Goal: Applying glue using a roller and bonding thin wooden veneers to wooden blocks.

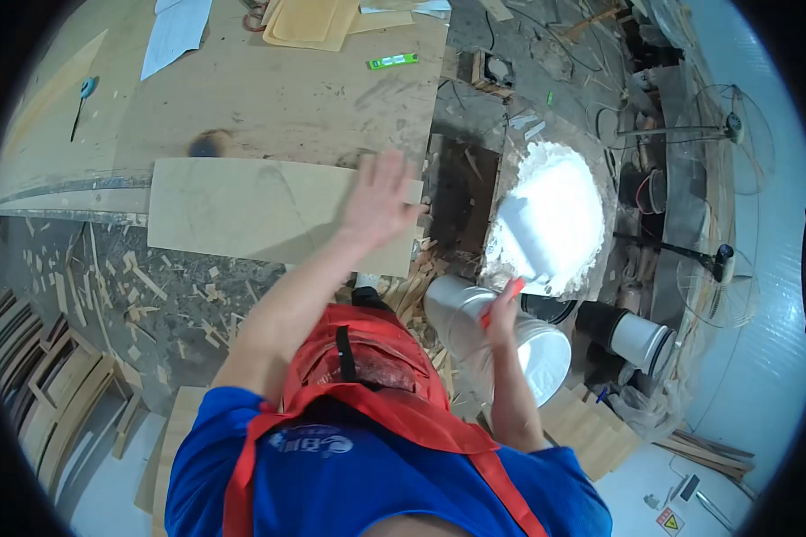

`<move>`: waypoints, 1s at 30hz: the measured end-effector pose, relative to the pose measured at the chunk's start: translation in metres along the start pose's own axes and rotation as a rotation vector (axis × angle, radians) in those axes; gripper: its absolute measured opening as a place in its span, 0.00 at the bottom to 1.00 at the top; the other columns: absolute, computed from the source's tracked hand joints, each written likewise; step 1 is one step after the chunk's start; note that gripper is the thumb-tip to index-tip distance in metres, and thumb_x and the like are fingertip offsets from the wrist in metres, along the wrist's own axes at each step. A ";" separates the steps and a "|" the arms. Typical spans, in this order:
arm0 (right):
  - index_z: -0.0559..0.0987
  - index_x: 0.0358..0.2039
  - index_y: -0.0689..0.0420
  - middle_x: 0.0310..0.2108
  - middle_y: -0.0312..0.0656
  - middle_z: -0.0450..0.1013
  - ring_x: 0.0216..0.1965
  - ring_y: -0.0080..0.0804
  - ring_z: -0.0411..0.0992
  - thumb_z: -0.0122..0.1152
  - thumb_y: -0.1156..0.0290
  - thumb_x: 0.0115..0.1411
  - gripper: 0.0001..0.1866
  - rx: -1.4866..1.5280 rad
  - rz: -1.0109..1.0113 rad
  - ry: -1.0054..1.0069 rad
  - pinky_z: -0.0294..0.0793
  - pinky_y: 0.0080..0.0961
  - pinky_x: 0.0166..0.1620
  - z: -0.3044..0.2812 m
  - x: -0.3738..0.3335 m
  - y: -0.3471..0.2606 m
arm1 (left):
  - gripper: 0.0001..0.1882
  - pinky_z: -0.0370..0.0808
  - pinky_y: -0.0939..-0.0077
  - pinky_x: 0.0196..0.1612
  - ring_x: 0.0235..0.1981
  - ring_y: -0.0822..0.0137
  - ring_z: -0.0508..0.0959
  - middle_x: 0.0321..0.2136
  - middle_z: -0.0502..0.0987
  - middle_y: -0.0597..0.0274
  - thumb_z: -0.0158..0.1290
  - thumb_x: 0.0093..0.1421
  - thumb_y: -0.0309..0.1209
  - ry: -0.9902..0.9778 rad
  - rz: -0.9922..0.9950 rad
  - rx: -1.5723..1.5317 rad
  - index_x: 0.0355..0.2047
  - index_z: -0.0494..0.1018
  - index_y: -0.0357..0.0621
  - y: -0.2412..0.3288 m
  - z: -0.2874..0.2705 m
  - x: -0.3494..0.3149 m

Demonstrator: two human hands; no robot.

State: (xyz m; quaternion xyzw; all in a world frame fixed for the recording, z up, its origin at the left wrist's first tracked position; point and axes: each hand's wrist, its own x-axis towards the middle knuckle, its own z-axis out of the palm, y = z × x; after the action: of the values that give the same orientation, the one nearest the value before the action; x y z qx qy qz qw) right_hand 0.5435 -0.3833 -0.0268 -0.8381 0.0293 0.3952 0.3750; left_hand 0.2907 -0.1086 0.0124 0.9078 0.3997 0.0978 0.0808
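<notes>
We saw a thin, pale plywood panel (pixel 269 215), rectangular and smooth, lying over the edge of a broad, scuffed workbench (pixel 313 98) and jutting out above a floor littered with wood offcuts (pixel 143 295). The left hand (pixel 381 201) lay flat on the panel's right end, fingers spread wide and gripping nothing; its motion blur softened the fingertips.

The right hand (pixel 503 313) was closed around the red handle of a paint roller (pixel 528 237). Its fluffy white sleeve rested on a rough board (pixel 555 215) thickly coated with white paste, just right of the workbench. The hand covered most of the handle, so we could not tell how it joined the sleeve, and the sleeve blended into the white paste around it.

A white plastic bucket (pixel 501 345), round and smooth, stood just below that hand, partly behind the forearm. A second white bucket (pixel 640 340) stood further right beside a dark can.

On the bench lay a small green tool (pixel 392 61), blue-handled scissors (pixel 85 89), white paper sheets (pixel 177 31) and tan wooden pieces (pixel 309 22) cut off by the top edge. Curved wooden frames (pixel 45 376) were stacked at the lower left, and floor fans (pixel 725 125) bent along the right rim.
</notes>
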 end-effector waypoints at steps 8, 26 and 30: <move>0.72 0.30 0.55 0.17 0.37 0.66 0.15 0.30 0.66 0.49 0.42 0.76 0.29 0.134 -0.088 0.083 0.70 0.33 0.18 -0.065 0.064 0.001 | 0.40 0.48 0.42 0.77 0.76 0.45 0.56 0.73 0.61 0.40 0.53 0.69 0.53 -0.148 0.097 -0.257 0.72 0.63 0.36 0.068 -0.017 0.086; 0.74 0.29 0.56 0.16 0.37 0.68 0.18 0.31 0.73 0.45 0.48 0.77 0.27 -0.358 -0.261 -0.019 0.69 0.37 0.23 -0.118 -0.055 0.032 | 0.45 0.59 0.42 0.72 0.72 0.43 0.63 0.69 0.66 0.37 0.50 0.69 0.61 0.125 -1.012 0.543 0.72 0.61 0.37 -0.253 -0.061 -0.249; 0.77 0.34 0.62 0.19 0.45 0.74 0.21 0.41 0.77 0.56 0.56 0.74 0.20 -0.294 -0.308 -0.048 0.75 0.41 0.27 -0.141 -0.114 0.019 | 0.44 0.64 0.46 0.70 0.69 0.41 0.67 0.68 0.67 0.37 0.52 0.68 0.59 0.184 -1.156 0.464 0.72 0.62 0.38 -0.314 -0.075 -0.258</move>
State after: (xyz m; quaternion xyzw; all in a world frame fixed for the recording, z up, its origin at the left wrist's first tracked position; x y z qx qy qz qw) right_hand 0.5491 -0.5173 0.0974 -0.8687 -0.1662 0.3529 0.3053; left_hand -0.1213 -0.0850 -0.0147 0.5270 0.8419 0.0266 -0.1132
